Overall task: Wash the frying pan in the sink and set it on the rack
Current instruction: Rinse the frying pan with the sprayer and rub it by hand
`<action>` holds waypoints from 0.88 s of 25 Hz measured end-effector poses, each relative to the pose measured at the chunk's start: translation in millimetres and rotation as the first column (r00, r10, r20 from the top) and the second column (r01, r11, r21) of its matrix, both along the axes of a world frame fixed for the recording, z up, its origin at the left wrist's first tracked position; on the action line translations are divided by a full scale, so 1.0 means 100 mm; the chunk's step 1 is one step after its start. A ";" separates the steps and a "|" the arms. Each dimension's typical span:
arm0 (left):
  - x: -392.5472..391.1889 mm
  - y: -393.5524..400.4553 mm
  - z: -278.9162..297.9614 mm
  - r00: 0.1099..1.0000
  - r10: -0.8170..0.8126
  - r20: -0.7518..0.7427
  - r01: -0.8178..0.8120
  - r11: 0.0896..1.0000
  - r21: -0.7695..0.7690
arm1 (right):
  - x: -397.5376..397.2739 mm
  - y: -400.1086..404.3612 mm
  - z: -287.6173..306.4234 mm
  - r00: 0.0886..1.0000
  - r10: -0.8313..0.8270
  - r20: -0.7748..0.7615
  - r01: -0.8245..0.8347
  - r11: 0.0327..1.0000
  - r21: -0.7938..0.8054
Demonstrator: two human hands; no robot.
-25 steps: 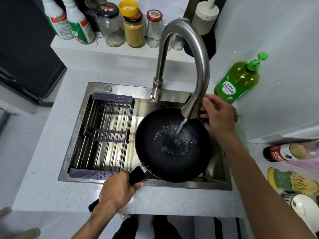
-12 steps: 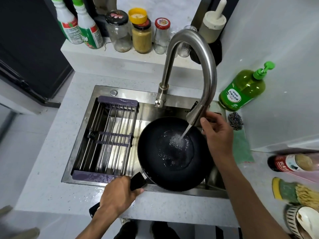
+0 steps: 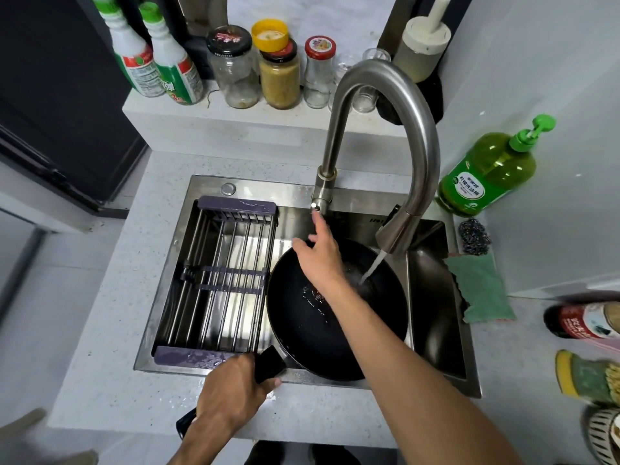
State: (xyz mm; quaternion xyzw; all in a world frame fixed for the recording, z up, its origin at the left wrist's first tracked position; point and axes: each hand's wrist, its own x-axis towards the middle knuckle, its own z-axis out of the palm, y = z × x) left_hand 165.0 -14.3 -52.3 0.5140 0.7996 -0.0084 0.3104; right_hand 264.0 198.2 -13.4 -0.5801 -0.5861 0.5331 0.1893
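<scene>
Now reaching for the tap handle.
Right hand [image 3: 320, 253] left the spout, fingers extended; left hand [image 3: 231, 391] gripped the frying pan [image 3: 302, 327] handle, rinsing likely ending.

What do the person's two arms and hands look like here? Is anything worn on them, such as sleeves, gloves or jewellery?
Both forearms are bare as far as the picture shows: no sleeves and no gloves. The left hand shows no ring, watch or bracelet. The right hand also shows none from this angle, though its far side is hidden.
</scene>
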 end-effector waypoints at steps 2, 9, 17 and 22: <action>-0.02 -0.01 0.00 1.000 0.004 0.024 -0.004 1.000 0.000 | -0.07 0.12 -0.06 0.998 0.051 0.040 -0.048 0.996 -0.072; -0.12 0.03 -0.06 1.000 -0.022 0.001 0.023 0.999 -0.031 | -0.05 0.22 -0.16 0.960 -0.090 -0.266 0.028 0.973 -0.228; -0.12 0.04 -0.06 1.000 -0.006 0.006 0.007 0.999 -0.050 | 0.08 0.39 0.06 0.954 -0.098 -0.282 0.022 0.965 -0.263; -0.10 0.07 -0.02 0.995 0.026 0.096 -0.017 0.995 -0.094 | 1.08 -0.54 0.24 0.704 -0.686 -0.186 0.694 0.719 -0.024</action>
